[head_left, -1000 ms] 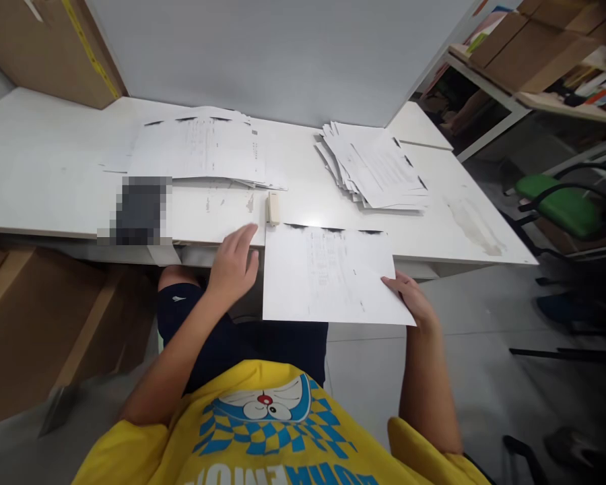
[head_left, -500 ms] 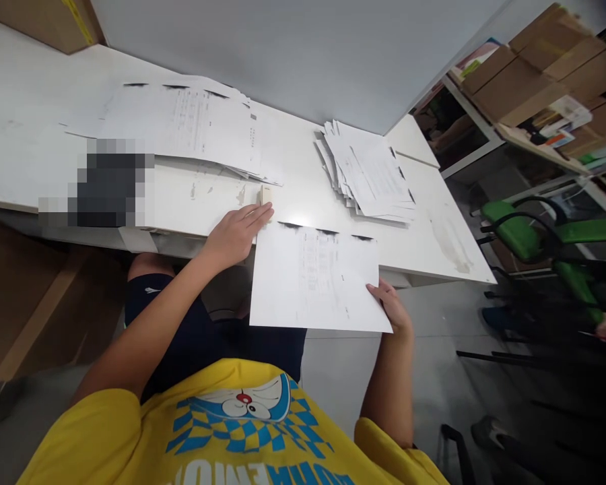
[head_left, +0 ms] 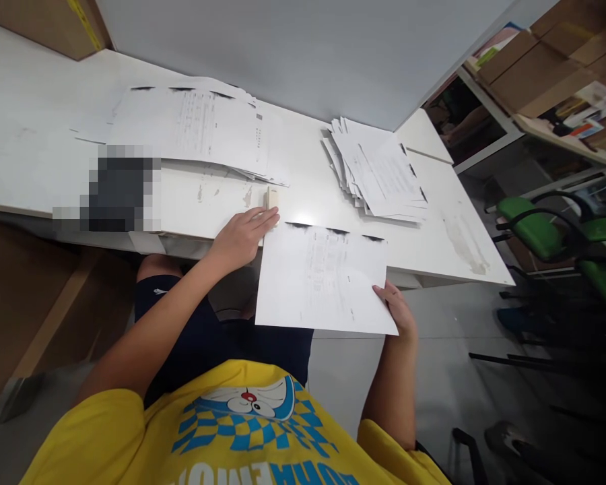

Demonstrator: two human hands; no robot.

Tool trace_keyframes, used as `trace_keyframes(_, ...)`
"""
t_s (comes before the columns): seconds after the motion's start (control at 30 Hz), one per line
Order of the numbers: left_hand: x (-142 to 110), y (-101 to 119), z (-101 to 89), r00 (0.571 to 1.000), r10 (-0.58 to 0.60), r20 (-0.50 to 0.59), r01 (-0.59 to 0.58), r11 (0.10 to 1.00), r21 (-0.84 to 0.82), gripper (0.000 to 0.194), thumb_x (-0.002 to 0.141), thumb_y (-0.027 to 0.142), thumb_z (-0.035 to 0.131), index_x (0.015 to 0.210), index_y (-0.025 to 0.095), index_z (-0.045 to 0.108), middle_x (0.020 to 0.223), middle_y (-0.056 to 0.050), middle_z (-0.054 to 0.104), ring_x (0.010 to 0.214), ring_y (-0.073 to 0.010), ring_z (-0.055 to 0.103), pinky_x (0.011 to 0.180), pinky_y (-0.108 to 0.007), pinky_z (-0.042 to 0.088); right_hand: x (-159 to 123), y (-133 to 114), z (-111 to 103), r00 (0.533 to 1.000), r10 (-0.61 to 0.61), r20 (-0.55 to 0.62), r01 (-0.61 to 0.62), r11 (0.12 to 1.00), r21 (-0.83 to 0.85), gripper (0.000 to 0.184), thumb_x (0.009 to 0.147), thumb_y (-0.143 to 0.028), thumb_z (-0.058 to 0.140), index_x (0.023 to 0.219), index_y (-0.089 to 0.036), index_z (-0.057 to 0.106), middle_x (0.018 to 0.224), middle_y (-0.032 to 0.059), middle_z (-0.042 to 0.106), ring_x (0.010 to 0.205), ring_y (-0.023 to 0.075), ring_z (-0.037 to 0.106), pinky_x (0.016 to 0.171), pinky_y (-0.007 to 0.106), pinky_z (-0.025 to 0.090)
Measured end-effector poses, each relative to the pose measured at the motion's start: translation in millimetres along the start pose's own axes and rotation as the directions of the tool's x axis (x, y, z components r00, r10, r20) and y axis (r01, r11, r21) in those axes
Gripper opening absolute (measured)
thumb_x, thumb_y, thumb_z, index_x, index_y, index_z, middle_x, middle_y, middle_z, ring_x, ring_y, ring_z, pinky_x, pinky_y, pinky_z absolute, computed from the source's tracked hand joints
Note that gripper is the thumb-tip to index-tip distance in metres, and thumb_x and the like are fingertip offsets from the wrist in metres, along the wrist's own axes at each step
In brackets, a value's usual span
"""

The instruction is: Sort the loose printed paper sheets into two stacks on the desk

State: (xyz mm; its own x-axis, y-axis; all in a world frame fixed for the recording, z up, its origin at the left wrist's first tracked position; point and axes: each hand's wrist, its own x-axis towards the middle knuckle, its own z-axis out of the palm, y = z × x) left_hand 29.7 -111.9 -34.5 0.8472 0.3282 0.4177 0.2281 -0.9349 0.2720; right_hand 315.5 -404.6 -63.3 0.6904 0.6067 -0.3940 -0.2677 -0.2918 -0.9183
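My right hand [head_left: 396,306] grips a printed white paper sheet [head_left: 328,276] at its right edge, thumb on top and fingers underneath. The sheet has dark smudges along its far edge. It overhangs the front of the table above my lap. At its far left corner, my left hand [head_left: 247,236] lies with fingers together around a small cream block-shaped object [head_left: 272,197]. Its far end sticks out past my fingertips; the rest is hidden, so its exact kind is unclear. I cannot tell whether more sheets lie under the top one.
On the white table [head_left: 303,202] a spread stack of printed papers [head_left: 196,128] lies at the left and a loose pile of papers [head_left: 378,172] at the right. A grey panel [head_left: 283,54] stands behind. Cardboard boxes [head_left: 530,74] and green chairs [head_left: 530,225] are at the right.
The whole view has shifted slightly, so everything appears a little further right. Both hands keep the same hold on the sheet and the cream object.
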Motion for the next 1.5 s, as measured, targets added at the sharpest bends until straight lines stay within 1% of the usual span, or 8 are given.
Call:
trace_keyframes(0.23,1.5,0.9,1.5,1.0,-0.018,-0.008,0.018,1.0,-0.017,0.068,0.086,-0.004,0.036,0.149,0.017,0.047,0.154,-0.008,0.048,0.142,-0.0285,0.044,0.105,-0.05,0.05,-2.0,-2.5,-3.8,1.0,-0.024,-0.011,0.023,0.998,-0.05,0.039,0.061,-0.04,0.08,0.095,-0.022,0.072,0.095,0.0055,0.079,0.087,0.029,0.076,0.069,0.034,0.062)
trace_keyframes(0.47,2.3,4.0,1.2,0.999,-0.044,-0.01,0.044,0.999,-0.015,0.064,0.089,-0.003,0.035,0.148,0.018,0.048,0.153,-0.009,0.049,0.142,-0.0288,0.046,0.103,-0.05,0.05,-4.4,-4.4,-5.3,1.0,-0.005,-0.002,0.005,0.999,-0.053,0.044,0.063,-0.041,0.08,0.102,-0.022,0.072,0.099,0.0051,0.079,0.087,0.0284,0.076,0.067,0.033,0.061)
trace_keyframes(0.77,2.5,2.7,-1.4,1.0,-0.004,-0.014,0.005,0.999,0.035,0.058,0.091,0.0,0.037,0.145,0.016,0.052,0.15,-0.009,0.052,0.136,-0.0305,0.051,0.1,-0.049,0.05,-1.7,-16.6,-7.9,0.996,-0.057,-0.067,0.052,0.996,-0.069,0.042,0.062,-0.039,0.078,0.1,-0.023,0.072,0.097,0.0053,0.079,0.093,0.0323,0.075,0.073,0.039,0.062)
trace_keyframes(0.9,4.6,1.7,-4.7,1.0,0.01,0.006,-0.01,0.999,0.035,0.058,0.09,0.001,0.039,0.143,0.016,0.054,0.15,-0.009,0.053,0.134,-0.032,0.053,0.098,-0.051,0.05,-3.2,-24.2,-6.2,0.992,-0.091,-0.084,0.085,0.994,-0.067,0.039,0.061,-0.037,0.077,0.098,-0.024,0.072,0.097,0.0046,0.079,0.094,0.0328,0.075,0.072,0.038,0.062)
trace_keyframes(1.03,4.9,-0.4,-5.2,1.0,0.029,0.013,-0.029,0.999,0.017,0.059,0.088,0.002,0.039,0.144,0.016,0.053,0.15,-0.01,0.053,0.134,-0.032,0.052,0.098,-0.051,0.05,-6.3,-28.6,-3.5,0.992,-0.087,-0.095,0.081,0.994,-0.067,0.039,0.061,-0.035,0.076,0.098,-0.024,0.072,0.095,0.0048,0.079,0.091,0.033,0.075,0.071,0.04,0.062)
trace_keyframes(1.2,3.7,-3.6,-4.7,0.998,0.059,0.015,-0.059,0.998,-0.024,0.06,0.087,0.006,0.043,0.145,0.016,0.052,0.15,-0.011,0.053,0.136,-0.0324,0.051,0.101,-0.053,0.049,-14.2,-36.2,-1.9,0.983,-0.105,-0.149,0.099,0.994,-0.049,0.039,0.057,-0.032,0.077,0.095,-0.024,0.073,0.089,0.0036,0.078,0.079,0.0296,0.075,0.062,0.037,0.06)
trace_keyframes(1.37,1.7,-5.9,-3.1,0.999,0.051,0.001,-0.051,0.996,-0.069,0.057,0.089,0.009,0.044,0.146,0.014,0.051,0.152,-0.01,0.051,0.136,-0.029,0.051,0.105,-0.048,0.048,-31.0,-54.5,-1.0,0.968,-0.15,-0.203,0.142,0.988,-0.052,0.035,0.054,-0.029,0.079,0.089,-0.026,0.073,0.08,0.0016,0.077,0.061,0.0218,0.07,0.049,0.03,0.054)
trace_keyframes(1.5,-0.2,-5.8,-1.4,0.998,0.051,-0.024,-0.053,0.994,-0.092,0.059,0.088,0.008,0.044,0.147,0.013,0.05,0.152,-0.01,0.05,0.135,-0.0272,0.051,0.106,-0.046,0.048,-43.3,-59.9,2.0,0.971,-0.103,-0.215,0.086,0.993,-0.086,0.04,0.055,-0.032,0.081,0.093,-0.026,0.073,0.081,0.0026,0.076,0.06,0.0231,0.069,0.044,0.03,0.051)
